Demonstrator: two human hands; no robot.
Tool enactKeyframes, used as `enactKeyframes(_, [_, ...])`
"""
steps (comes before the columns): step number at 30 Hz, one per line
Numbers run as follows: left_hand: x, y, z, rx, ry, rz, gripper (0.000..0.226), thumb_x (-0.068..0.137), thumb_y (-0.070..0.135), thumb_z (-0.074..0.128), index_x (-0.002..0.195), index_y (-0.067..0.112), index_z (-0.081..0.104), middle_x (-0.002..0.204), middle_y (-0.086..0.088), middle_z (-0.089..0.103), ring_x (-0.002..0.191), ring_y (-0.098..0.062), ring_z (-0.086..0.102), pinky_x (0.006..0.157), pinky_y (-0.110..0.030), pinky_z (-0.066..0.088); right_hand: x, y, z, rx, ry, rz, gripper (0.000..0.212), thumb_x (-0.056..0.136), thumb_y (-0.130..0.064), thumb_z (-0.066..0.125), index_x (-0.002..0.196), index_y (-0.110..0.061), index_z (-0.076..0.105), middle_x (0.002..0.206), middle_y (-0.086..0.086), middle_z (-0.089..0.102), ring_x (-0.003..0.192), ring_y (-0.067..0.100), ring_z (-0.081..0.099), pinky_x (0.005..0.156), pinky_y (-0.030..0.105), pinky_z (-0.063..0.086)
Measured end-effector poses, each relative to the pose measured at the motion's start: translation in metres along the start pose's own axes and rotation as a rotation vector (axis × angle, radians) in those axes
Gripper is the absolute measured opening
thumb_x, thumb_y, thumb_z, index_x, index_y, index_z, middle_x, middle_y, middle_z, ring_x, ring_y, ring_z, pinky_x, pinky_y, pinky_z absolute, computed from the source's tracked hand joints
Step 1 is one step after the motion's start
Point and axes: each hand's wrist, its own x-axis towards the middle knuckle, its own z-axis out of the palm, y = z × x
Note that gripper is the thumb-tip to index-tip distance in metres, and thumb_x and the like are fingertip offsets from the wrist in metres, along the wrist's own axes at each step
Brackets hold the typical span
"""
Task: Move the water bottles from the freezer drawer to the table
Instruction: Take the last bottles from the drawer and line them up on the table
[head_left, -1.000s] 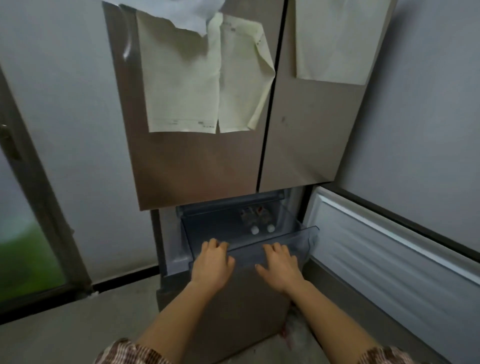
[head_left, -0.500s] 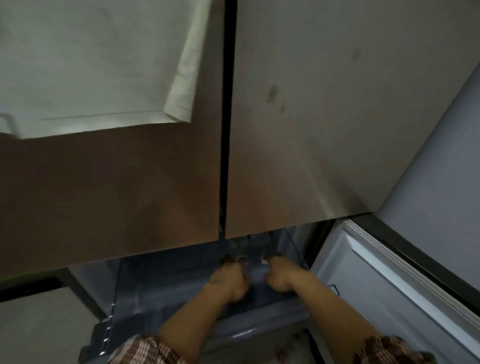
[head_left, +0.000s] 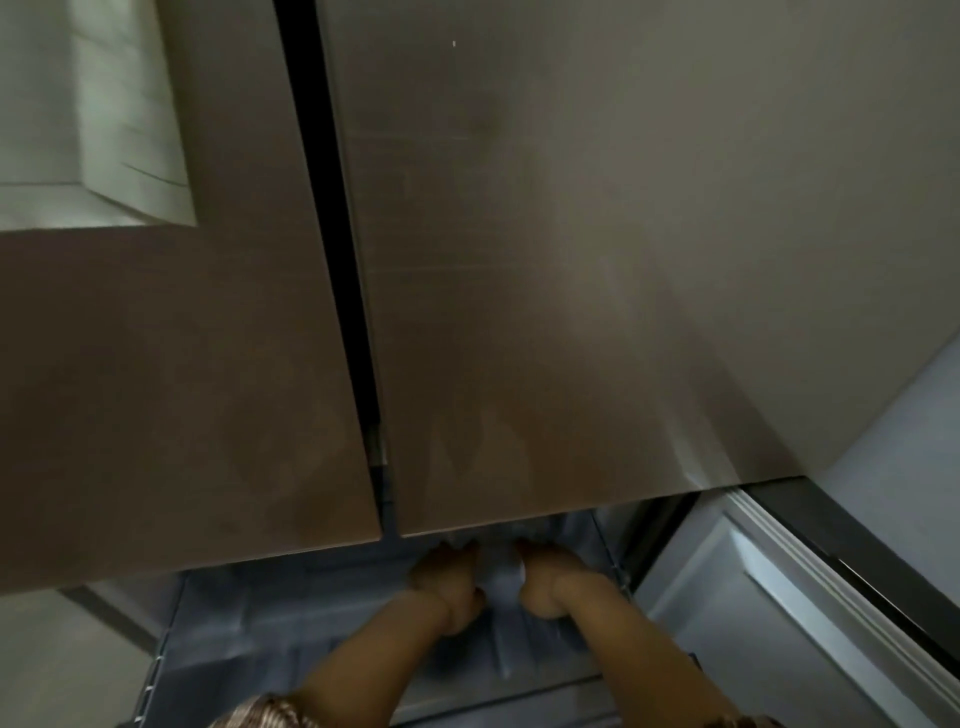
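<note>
A pale paper (head_left: 93, 114) hangs on the left fridge door (head_left: 182, 389). A dark gap separates it from the right fridge door (head_left: 597, 260). Below them is the open freezer drawer (head_left: 249, 623). The left hand (head_left: 444, 579) and the right hand (head_left: 548, 584) are deep inside it, near each other. Blur and the door edge hide the fingers, so I cannot tell if they grip something. The water bottles are not clearly visible; only a small white spot (head_left: 521, 570) touches the right hand. At the far right is an open lower door (head_left: 753, 597).
</note>
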Motion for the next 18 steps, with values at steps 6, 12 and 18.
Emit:
enactKeyframes(6, [-0.007,-0.013,-0.002,-0.111,0.023,-0.062,0.045,0.093,0.022,0.050,0.135,0.009,0.040,0.139,-0.016,0.046,0.124,-0.031,0.047,0.098,-0.031,0.040,-0.011,-0.009,-0.004,-0.093,-0.079,-0.048,0.050,0.097,-0.009,0.044,0.146,-0.007,0.034,0.147,0.016,0.041,0.130,0.032,0.044,0.108,0.036,0.039])
enactKeyframes(12, [-0.020,-0.013,-0.027,-0.233,0.207,-0.029,0.012,0.099,0.016,0.041,0.097,0.016,0.052,0.114,-0.015,0.056,0.100,-0.024,0.054,0.076,-0.022,0.035,-0.024,-0.020,-0.010,-0.088,-0.054,-0.116,0.037,0.098,-0.014,0.046,0.134,-0.013,0.046,0.138,0.014,0.049,0.123,0.031,0.050,0.103,0.036,0.042])
enactKeyframes(18, [-0.014,-0.009,-0.008,-0.069,-0.074,0.038,0.047,0.094,0.016,0.051,0.140,0.013,0.043,0.144,-0.015,0.045,0.129,-0.032,0.046,0.109,-0.038,0.037,-0.029,-0.007,-0.002,-0.090,-0.093,-0.083,0.036,0.096,-0.010,0.045,0.132,-0.015,0.050,0.143,0.010,0.045,0.129,0.029,0.045,0.105,0.030,0.037])
